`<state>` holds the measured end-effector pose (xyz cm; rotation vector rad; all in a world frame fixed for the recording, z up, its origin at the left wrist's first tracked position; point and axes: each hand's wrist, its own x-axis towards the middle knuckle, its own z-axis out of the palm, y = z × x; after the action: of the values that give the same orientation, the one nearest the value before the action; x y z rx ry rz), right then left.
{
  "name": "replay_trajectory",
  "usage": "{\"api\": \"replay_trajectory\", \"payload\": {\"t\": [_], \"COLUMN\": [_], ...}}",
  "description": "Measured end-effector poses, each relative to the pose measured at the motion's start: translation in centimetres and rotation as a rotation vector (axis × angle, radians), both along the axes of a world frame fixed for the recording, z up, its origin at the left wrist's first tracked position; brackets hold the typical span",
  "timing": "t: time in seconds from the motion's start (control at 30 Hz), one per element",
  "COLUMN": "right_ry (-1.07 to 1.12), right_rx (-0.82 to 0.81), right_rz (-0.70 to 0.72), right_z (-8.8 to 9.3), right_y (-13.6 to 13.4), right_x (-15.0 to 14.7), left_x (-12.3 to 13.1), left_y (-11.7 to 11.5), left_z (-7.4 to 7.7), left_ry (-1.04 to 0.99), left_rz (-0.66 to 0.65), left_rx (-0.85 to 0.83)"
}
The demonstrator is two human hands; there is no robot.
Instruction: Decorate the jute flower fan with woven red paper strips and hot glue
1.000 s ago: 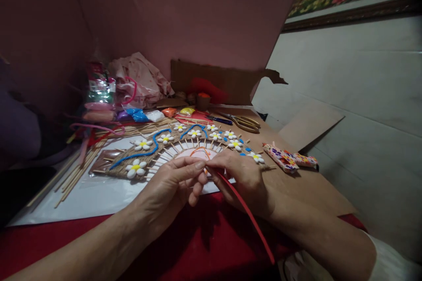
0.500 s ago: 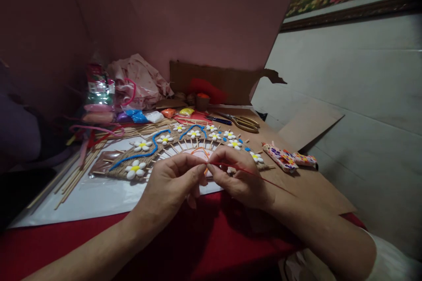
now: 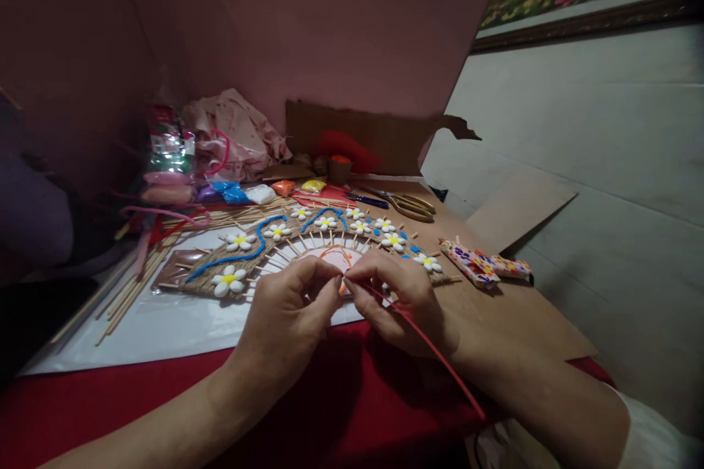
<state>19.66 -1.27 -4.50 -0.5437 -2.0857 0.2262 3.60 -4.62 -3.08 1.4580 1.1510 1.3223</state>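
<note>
My left hand (image 3: 289,319) and my right hand (image 3: 399,300) meet fingertip to fingertip, both pinching one end of a thin red cord (image 3: 434,355) that trails down to the right over my right wrist. Just behind the fingers lies a fan-shaped craft piece (image 3: 275,249) of twine and wooden sticks, decorated with white and yellow flowers and blue cord, resting on a white sheet (image 3: 137,330). Both hands hover above the red cloth (image 3: 341,396) at the near edge.
Gold scissors (image 3: 410,205) and a blue-handled tool (image 3: 366,199) lie behind the fan. Loose wooden sticks (image 3: 126,293) sit at the left, coloured packets (image 3: 231,193) and a pink bag (image 3: 231,132) at the back. Patterned wrapped pieces (image 3: 484,267) rest on brown cardboard (image 3: 511,308) at the right.
The cord's free tail swung from hanging down, up to the right, then back down to the right. Both hands kept their pinch at the same spot.
</note>
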Motion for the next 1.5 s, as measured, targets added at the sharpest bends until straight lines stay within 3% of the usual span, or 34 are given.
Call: {"api": "replay_trajectory", "payload": {"t": [0.13, 0.37, 0.67, 1.2, 1.5], "right_ry": [-0.008, -0.050, -0.125, -0.092, -0.043], "right_rx": [0.101, 0.132, 0.216, 0.129, 0.030], "right_rz": [-0.039, -0.061, -0.121, -0.160, -0.045], "right_z": [-0.1, -0.2, -0.5, -0.3, 0.2], "right_y": [-0.2, -0.3, -0.5, 0.0, 0.1], "right_x": [0.0, 0.0, -0.2, 0.0, 0.1], "left_x": [0.1, 0.2, 0.5, -0.2, -0.7], "left_y": [0.0, 0.1, 0.0, 0.3, 0.9], "left_z": [-0.2, -0.2, 0.7, 0.2, 0.0], "left_ry": [0.003, 0.117, -0.079, -0.316, -0.351], "left_rz": [0.025, 0.053, -0.029, -0.164, -0.284], "left_rx": [0.020, 0.024, -0.150, -0.362, -0.448]}}
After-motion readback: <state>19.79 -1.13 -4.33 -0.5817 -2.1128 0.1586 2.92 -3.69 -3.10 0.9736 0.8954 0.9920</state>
